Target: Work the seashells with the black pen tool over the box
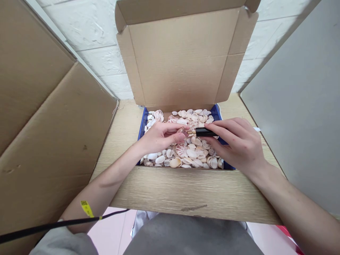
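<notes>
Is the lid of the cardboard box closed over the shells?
No, the lid stands open behind the shells, which lie uncovered in the box.

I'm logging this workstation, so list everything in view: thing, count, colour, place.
seashells: many, white, cream and pink-brown, heaped in the box
box: one, blue walls, brown cardboard lid standing open, mid table
black tool: one, black body with brass-coloured tip, held above the shells
single shell: one, pinkish, pinched at the tool's tip
table: one, light wood grain, under the box
cardboard sheet: one, brown, leaning at left
grey panel: one, at right
black cable: one, with yellow tag, lower left
left hand: holds the single shell
right hand: grips the black tool
</notes>
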A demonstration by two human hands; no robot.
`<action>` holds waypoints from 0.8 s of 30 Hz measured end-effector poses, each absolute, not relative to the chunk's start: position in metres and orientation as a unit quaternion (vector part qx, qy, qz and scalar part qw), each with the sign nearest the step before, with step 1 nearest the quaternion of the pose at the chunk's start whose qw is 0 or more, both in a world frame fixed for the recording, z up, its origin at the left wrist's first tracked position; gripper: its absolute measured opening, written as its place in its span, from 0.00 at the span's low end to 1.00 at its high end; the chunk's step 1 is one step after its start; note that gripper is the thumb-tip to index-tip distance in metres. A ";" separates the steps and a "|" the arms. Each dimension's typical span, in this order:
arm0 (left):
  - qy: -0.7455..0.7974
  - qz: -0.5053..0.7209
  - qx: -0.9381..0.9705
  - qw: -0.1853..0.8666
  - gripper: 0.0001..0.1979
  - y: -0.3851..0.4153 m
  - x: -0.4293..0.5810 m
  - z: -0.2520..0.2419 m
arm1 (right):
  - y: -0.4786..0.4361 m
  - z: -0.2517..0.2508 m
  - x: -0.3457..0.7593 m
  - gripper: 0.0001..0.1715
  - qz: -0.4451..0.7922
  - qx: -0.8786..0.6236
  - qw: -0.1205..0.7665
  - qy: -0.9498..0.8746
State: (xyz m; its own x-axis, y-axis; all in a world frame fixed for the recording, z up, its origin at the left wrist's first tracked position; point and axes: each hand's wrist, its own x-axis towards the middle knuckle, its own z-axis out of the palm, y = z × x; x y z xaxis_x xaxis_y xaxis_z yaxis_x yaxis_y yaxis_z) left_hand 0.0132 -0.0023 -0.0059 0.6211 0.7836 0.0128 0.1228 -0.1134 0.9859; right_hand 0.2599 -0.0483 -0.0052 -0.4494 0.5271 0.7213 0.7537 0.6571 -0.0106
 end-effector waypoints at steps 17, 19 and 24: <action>0.339 0.277 0.696 0.570 0.23 -0.003 0.013 -0.005 | -0.047 -0.006 0.258 0.17 -0.142 -0.378 0.371 -0.836; 0.341 0.274 0.700 0.565 0.23 -0.003 0.013 -0.005 | -0.047 -0.007 0.258 0.17 -0.135 -0.382 0.367 -0.838; 0.342 0.271 0.708 0.555 0.24 -0.003 0.013 -0.005 | -0.048 -0.008 0.259 0.16 -0.129 -0.387 0.364 -0.837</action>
State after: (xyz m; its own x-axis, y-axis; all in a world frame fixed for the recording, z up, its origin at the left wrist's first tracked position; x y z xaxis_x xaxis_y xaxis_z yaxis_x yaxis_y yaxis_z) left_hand 0.0131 -0.0030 -0.0048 0.6189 0.7854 0.0049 0.1829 -0.1501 0.9716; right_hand 0.2586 -0.0477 -0.0080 -0.4359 0.5536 0.7096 0.7420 0.6673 -0.0647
